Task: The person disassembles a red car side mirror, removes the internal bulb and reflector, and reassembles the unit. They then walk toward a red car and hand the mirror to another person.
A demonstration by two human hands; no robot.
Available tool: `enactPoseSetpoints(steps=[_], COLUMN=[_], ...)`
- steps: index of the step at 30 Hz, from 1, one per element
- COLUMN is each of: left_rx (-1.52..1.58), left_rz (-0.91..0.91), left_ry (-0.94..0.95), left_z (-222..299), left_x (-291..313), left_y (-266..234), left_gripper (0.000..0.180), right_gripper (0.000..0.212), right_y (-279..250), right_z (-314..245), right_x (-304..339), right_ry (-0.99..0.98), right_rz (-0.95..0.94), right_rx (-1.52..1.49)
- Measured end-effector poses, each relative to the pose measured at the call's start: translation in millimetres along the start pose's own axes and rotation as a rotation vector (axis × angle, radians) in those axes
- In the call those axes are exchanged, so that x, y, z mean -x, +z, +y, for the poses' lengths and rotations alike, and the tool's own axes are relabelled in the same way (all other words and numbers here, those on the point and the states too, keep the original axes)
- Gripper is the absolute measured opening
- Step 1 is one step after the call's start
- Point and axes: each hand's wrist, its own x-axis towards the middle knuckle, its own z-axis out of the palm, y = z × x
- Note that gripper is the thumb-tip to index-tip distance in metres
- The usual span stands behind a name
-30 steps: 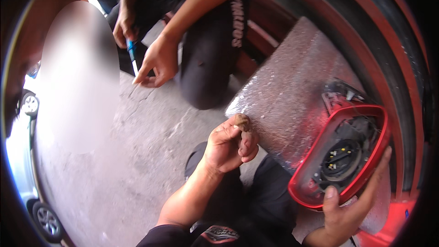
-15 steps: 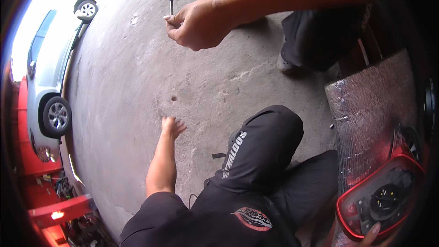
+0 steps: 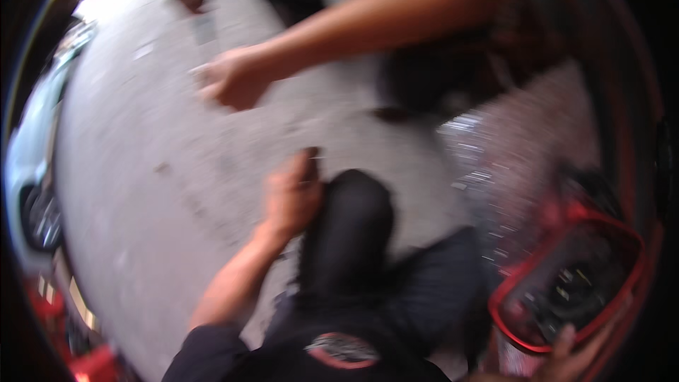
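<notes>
Blur hides the exact grip of the left hand (image 3: 288,197), which looks curled near mid-frame; the small dark shape (image 3: 312,158) at its tip cannot be made out. A knee (image 3: 348,223) sits just beside it. At the lower right, the right hand (image 3: 569,359) clasps the edge of a red-rimmed housing (image 3: 543,276), thumb over the rim, fingers along the outer side. The shell looks stiff and probably light, its glossy rim perhaps slippery; the dark fittings (image 3: 574,286) inside seem fragile, so the outer rim is the better hold. Beyond lies a shiny silvery sheet (image 3: 523,134), while dark curved surfaces (image 3: 628,113) crowd the right side. A co-worker's hand (image 3: 239,79) reaches across the upper left; the grey floor (image 3: 134,205) offers the widest room leftward.
</notes>
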Motion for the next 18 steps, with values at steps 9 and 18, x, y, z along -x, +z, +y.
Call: enactPoseSetpoints(steps=[9,18], left_rx=[0.650,0.227], left_rz=[-0.587,-0.695], left_ry=[0.677,0.972], left_z=[244.0,293.8], left_x=[-12.7,-42.1], left_y=[32.9,79.1], left_gripper=[0.052,0.052], right_gripper=[0.123,0.126], right_y=[-6.0,8.9], right_z=[-56.2,-75.2], right_x=[-25.8,-13.8], right_ry=[0.077,0.154], right_rz=[-0.015,0.066], right_rx=[-0.091,-0.381])
